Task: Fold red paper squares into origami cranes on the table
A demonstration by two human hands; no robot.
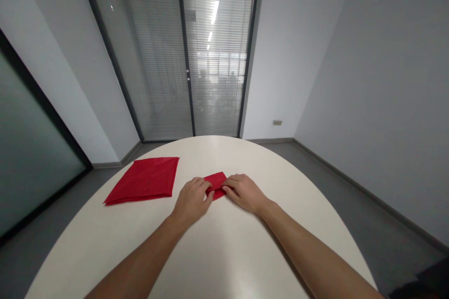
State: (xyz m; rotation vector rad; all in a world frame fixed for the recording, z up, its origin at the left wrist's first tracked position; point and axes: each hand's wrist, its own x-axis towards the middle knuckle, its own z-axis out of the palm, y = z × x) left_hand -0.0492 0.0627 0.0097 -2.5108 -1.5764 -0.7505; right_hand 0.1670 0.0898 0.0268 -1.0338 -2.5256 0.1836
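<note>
A small folded red sheet point(215, 179) lies on the white table between my hands; whether it is paper or cloth I cannot tell. My left hand point(192, 198) pinches its left side with thumb and fingers. On the right side, my right hand point(245, 191) grips it in the same way, fingers curled over the edge. A raised fold runs across the sheet from hand to hand, with a red flap showing below it. The fingers cover both ends of the sheet.
Left of my hands, a larger stack of flat red sheets point(147, 178) rests on the round white table point(210, 252). Beyond the table's far edge stand a glass partition with blinds point(157, 56) and a pale wall point(280, 56). Something dark point(431, 275) shows at the lower right corner.
</note>
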